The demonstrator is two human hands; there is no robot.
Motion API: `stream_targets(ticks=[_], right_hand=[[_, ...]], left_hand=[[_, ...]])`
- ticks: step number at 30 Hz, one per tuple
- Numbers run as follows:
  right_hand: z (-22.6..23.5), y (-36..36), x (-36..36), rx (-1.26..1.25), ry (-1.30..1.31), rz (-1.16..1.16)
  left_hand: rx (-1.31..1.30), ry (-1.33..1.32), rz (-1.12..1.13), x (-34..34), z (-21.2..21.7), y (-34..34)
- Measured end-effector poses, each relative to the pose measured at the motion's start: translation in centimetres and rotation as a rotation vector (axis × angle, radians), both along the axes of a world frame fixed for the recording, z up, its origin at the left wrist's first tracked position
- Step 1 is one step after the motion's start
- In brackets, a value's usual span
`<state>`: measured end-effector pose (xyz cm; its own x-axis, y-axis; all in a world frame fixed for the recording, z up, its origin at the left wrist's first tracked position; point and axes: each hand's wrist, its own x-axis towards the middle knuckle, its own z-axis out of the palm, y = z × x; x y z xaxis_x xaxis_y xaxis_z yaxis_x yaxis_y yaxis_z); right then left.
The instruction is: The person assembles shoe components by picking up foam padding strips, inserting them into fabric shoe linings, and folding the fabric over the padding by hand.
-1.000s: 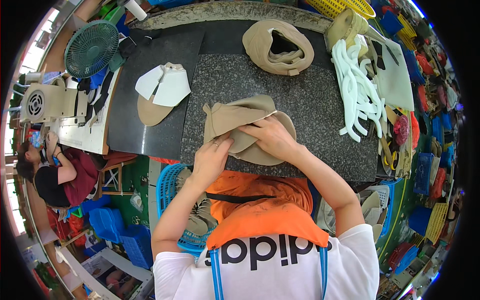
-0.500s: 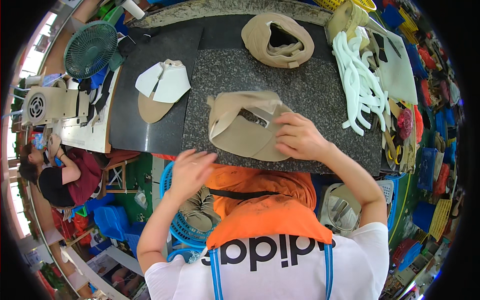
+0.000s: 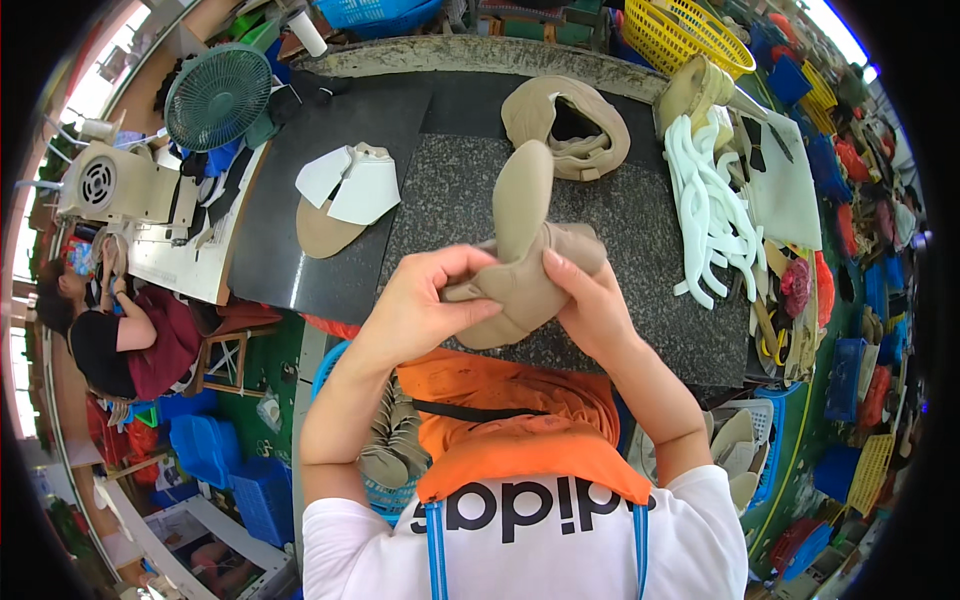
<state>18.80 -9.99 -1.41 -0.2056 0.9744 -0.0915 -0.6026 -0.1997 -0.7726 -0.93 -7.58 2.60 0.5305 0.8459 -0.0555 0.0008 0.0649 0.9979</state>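
A beige shoe upper [image 3: 520, 295] is held up over the speckled black work slab [image 3: 660, 350], its tongue [image 3: 523, 195] standing upright. My left hand [image 3: 425, 305] pinches its left edge between thumb and fingers. On its right side my right hand [image 3: 592, 300] grips it, thumb on the near face and the other fingers partly hidden behind. Beyond it, another beige upper [image 3: 520, 108], closed into a rounded shape, rests on the table. To the left lies a flat beige upper piece [image 3: 325, 236] with white backing panels [image 3: 370, 195] on it.
Pale mint foam strips [image 3: 700, 225] lie in a pile at the right, near yellow-handled scissors [image 3: 780, 348]. A green fan [image 3: 218, 97] and a sewing machine [image 3: 120, 185] stand at the left. There, another person [image 3: 120, 325] sits working. Stacked uppers [image 3: 385, 455] fill a blue basket beside my lap.
The upper that was lying flat on the slab is now lifted and turned, with its tongue upright. My left hand, empty before, has taken hold of it; my right hand grips its right side.
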Motion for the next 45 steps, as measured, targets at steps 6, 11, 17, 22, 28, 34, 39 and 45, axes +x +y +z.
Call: stream_targets(ticks=[6,11,17,22,28,34,39,45], right_hand=[[-2.5,-0.5,0.8,0.112,-0.109,0.169],[-5.9,-2.1,-0.9,-0.243,0.368,0.237],[-5.4,-2.2,-2.3,-0.342,0.442,0.231],[-6.0,-1.4,-0.7,-0.193,0.514,0.324],[-5.5,-0.5,-0.2,-0.272,0.384,0.303],[-4.4,-1.1,0.3,-0.247,0.45,0.121],[-2.1,-1.6,0.5,-0.081,-0.292,-0.036],[-3.4,-2.5,-0.6,-0.064,-0.118,-0.061]], left_hand=[[0.57,0.572,-0.491,-1.1,-1.4,-0.4],[0.208,0.605,-0.379,-2.8,-4.2,-0.2],[-0.26,-0.329,0.315,-1.2,-5.9,-1.6],[-0.292,-0.453,0.357,-0.6,-6.7,-1.2],[-0.165,-0.302,0.401,1.4,-8.2,-1.1],[-0.232,-0.588,0.601,2.2,-8.3,-0.6],[-0.219,-0.493,0.477,2.7,-7.6,-1.4],[-0.226,-0.072,0.154,0.8,-8.3,0.0]])
